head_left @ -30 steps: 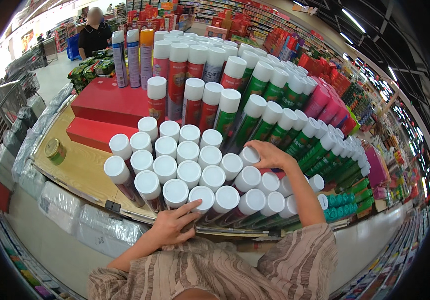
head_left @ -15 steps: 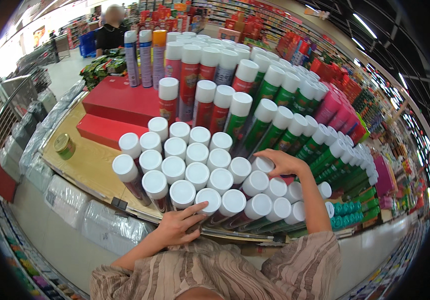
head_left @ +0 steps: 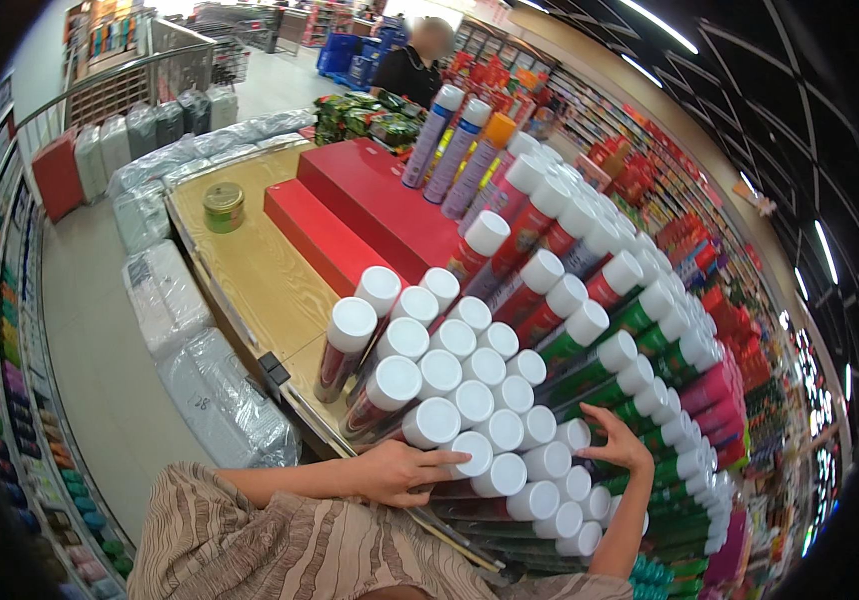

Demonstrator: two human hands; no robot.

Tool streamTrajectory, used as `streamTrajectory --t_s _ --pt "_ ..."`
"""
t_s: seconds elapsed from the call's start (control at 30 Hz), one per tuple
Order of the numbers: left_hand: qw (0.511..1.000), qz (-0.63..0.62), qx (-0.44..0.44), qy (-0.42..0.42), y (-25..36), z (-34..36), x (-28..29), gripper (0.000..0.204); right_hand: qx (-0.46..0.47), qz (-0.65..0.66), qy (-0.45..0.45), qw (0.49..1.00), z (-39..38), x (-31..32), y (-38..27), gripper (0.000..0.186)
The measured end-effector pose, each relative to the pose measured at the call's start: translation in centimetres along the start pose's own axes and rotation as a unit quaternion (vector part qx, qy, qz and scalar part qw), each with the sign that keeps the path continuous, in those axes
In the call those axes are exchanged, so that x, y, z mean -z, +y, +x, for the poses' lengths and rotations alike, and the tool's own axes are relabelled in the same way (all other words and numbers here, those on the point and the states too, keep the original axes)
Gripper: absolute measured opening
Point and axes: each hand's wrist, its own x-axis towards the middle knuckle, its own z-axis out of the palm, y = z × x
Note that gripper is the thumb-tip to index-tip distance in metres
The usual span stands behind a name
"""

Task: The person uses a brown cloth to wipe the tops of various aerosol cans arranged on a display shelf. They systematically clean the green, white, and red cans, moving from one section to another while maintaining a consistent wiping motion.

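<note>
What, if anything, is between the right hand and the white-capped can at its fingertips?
Nothing visible: the right hand has thumb and index finger at the white cap of that can, with no other can between. Other white-capped cans stand close on its left and near side, outside the fingers. Grip is unclear.

Close-packed cylindrical cans [head_left: 472, 402] are standing upright on wood-topped table [head_left: 250, 250], round white caps on. Edge-row can [head_left: 474, 455] is sitting between two neighbours. Inner can [head_left: 572, 436] is standing farther right, body mostly hidden.
</note>
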Motion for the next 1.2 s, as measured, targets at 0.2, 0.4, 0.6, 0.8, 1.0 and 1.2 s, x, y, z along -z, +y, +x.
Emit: streamTrajectory --t_s 0.2,0.4,0.6,0.8,1.0,1.2 --pt "1.0 -0.006 -0.011 0.01 -0.6 -0.1 -0.3 0.039 0.017 0.01 0.138 0.99 2.2 1.1 0.1 0.069" --pt "1.0 0.019 0.01 -0.012 -0.4 -0.3 0.0 0.038 0.079 -0.034 0.12 0.989 7.7 -0.1 -4.7 0.064" --pt "0.999 0.027 0.013 -0.017 0.2 0.6 0.6 0.036 0.065 -0.057 0.084 0.993 11.2 -2.0 -5.3 0.068" --pt "0.999 0.019 0.021 -0.02 0.0 0.5 0.8 0.038 0.088 -0.101 0.061 0.989 13.2 -3.3 -4.9 0.072" --pt "0.999 0.009 0.026 -0.017 -0.1 0.3 1.1 0.036 0.097 -0.086 0.044 0.991 13.7 -3.2 -4.4 0.074" --pt "0.999 -0.041 -0.017 0.018 -0.9 -0.5 -0.4 0.034 0.076 -0.078 0.079 0.991 13.5 -3.3 -4.3 0.05"
